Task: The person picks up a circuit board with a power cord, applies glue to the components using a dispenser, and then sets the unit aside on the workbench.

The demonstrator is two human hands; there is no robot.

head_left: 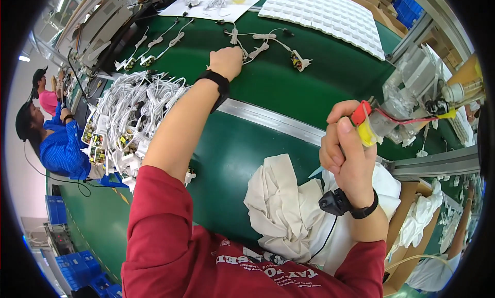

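My left hand [227, 62] reaches far across the green belt, back of the hand up. Its curled fingers close at a white power cord [259, 51], partly hiding their grip. Attached to cords beside it is a plug with a bare circuit board [299, 61]. My right hand [350, 148] is raised at the right, fingers folded and thumb upright, against the red piece [361, 114] and yellow-wrapped end [366, 134] of a clear, taped fixture [402, 104]. What lies between these fingers is hidden.
A big heap of white corded adapters [139, 107] lies left of my left forearm. Three more [149, 59] lie at the far left of the belt. A white compartment tray [322, 17] stands at the back. Crumpled cream cloth [281, 200] lies before me. Two people sit at left.
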